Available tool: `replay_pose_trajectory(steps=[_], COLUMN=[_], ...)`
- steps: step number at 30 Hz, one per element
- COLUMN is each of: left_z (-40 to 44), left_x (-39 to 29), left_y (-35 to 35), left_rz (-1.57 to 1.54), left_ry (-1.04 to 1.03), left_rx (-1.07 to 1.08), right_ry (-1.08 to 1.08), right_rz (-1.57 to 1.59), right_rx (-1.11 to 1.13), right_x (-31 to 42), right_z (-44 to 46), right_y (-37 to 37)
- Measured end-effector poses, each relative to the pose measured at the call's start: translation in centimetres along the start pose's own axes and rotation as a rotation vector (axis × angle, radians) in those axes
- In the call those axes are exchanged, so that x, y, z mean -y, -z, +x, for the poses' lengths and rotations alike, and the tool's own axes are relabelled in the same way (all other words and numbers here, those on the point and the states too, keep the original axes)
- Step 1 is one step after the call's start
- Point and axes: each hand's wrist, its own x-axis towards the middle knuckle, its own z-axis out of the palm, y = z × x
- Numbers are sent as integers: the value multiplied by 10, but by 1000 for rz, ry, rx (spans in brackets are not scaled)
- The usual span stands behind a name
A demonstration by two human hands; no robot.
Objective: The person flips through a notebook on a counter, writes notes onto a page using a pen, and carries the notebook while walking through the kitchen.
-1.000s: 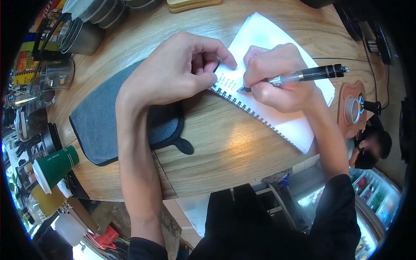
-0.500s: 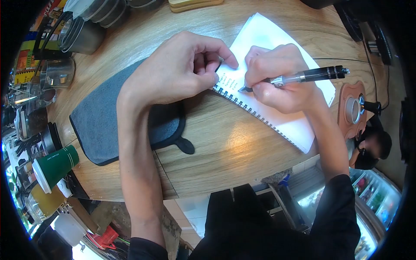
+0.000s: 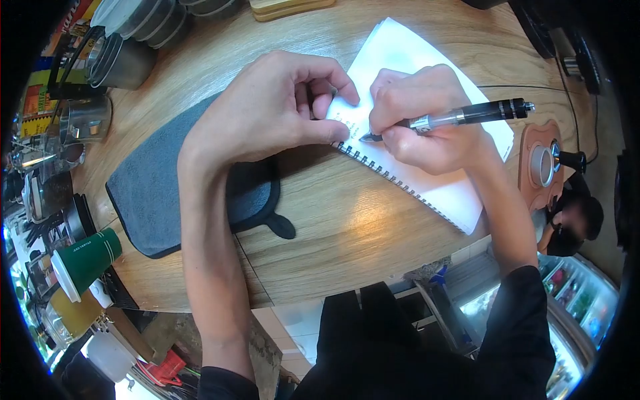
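My right hand is closed around a black-and-clear pen, its tip on the page of a white spiral notebook. A few short lines of small handwriting show near the tip, too small to read. My left hand rests at the notebook's left corner, thumb and index finger apart on the paper and the other fingers curled under. Below my left forearm lies a grey cloth with dark edging and a loop, partly hidden by the arm.
A green paper cup lies tilted at the left. Metal pitchers and stacked containers stand at the upper left. On the right are a brown tamping mat and a person. A wooden piece sits at the top.
The pen tip has shifted slightly left and down over the page. My left thumb has slid a little right along the notebook's edge, and the view has shifted slightly.
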Motion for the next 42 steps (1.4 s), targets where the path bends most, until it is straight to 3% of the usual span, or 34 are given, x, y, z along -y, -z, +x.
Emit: replay_pose_trajectory(steps=[42], left_z=[1], left_x=[-3], left_y=[-4], left_rz=[-8], left_ry=[55], left_rx=[-17], right_ry=[29], right_rz=[-12], right_rx=[44], right_x=[0], right_z=[0], right_y=[-2])
